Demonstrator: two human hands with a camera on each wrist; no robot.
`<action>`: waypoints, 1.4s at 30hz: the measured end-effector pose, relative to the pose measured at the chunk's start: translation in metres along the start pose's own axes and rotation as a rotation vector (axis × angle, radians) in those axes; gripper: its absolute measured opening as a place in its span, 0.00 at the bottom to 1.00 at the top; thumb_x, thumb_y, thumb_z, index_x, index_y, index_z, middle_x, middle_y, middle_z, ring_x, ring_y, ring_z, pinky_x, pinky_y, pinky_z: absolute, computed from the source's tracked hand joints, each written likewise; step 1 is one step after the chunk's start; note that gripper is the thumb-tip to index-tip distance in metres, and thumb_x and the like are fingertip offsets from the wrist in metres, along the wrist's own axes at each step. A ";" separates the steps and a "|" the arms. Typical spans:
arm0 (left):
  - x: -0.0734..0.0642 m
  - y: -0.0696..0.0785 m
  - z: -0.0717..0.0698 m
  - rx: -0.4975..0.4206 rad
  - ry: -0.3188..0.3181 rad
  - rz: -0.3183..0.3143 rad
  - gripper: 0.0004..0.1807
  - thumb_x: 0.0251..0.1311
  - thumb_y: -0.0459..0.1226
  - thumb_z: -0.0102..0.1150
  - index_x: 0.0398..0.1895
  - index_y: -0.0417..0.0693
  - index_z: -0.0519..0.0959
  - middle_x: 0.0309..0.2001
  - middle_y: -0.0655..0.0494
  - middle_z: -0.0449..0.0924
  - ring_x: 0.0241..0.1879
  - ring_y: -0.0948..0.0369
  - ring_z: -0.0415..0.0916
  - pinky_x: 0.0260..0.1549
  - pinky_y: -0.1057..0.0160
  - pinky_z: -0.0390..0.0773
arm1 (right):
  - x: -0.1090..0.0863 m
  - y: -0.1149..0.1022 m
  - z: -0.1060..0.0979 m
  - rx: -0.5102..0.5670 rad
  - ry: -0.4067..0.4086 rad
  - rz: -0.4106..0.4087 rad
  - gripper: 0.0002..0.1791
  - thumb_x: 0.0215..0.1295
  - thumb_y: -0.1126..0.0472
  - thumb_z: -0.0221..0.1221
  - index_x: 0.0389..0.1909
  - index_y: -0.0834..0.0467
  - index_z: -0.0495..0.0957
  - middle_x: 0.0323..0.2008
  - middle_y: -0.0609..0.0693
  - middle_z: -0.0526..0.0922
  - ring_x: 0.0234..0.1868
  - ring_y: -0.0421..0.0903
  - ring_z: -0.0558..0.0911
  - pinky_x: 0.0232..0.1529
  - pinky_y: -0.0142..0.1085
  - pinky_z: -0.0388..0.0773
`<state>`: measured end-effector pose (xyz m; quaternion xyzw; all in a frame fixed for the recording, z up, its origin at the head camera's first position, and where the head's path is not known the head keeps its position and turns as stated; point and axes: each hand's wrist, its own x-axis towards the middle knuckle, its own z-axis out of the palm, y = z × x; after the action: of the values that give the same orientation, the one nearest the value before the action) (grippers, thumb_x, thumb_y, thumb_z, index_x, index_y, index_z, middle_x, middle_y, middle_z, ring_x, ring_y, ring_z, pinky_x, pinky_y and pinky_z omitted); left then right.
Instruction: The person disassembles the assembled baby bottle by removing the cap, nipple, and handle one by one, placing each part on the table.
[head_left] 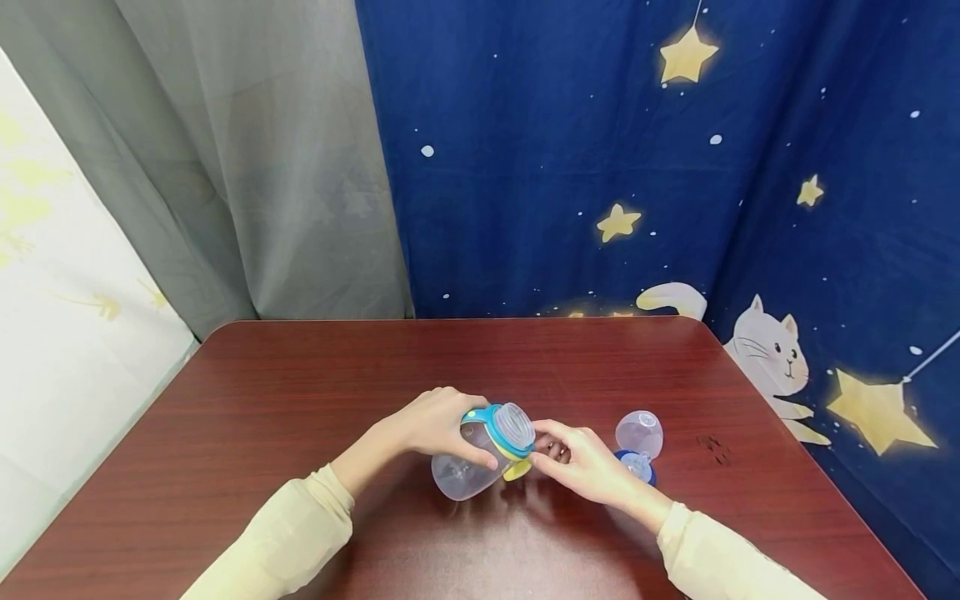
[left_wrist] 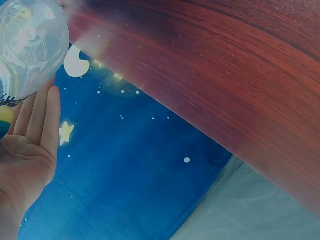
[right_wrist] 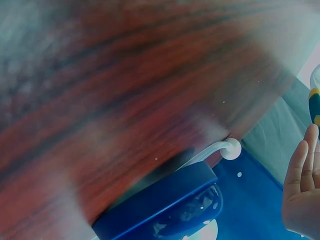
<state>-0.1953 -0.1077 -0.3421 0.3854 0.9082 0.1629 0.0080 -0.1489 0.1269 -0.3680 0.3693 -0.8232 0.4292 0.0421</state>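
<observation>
My left hand (head_left: 442,421) grips a clear baby bottle (head_left: 461,477) around its upper body, thumb along the near side. The bottle lies tilted, its threaded open mouth (head_left: 516,426) facing up and to the right. Around its neck sits a teal and yellow handle ring (head_left: 504,435), with a yellow part hanging below. My right hand (head_left: 581,462) pinches the right side of this ring between thumb and index finger. In the left wrist view, the bottle's rounded base (left_wrist: 35,37) shows beyond the left fingers.
Right of my right hand, a blue lid (head_left: 636,468) with a clear dome cover (head_left: 640,433) lies on the brown table (head_left: 375,358). The right wrist view shows a white straw (right_wrist: 207,149) with a ball end beside the blue lid. Dark marks (head_left: 712,450) are on the tabletop farther right.
</observation>
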 end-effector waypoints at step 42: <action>-0.006 -0.001 0.004 -0.146 0.084 -0.032 0.37 0.31 0.67 0.59 0.47 0.61 0.70 0.32 0.73 0.74 0.29 0.71 0.70 0.27 0.68 0.69 | -0.003 0.015 0.010 0.037 0.049 0.026 0.07 0.54 0.68 0.59 0.35 0.59 0.77 0.26 0.48 0.80 0.26 0.41 0.78 0.27 0.33 0.75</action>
<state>-0.1914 -0.1118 -0.3465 0.3621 0.8995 0.2445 0.0002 -0.1539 0.1262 -0.3852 0.3487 -0.8186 0.4537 0.0497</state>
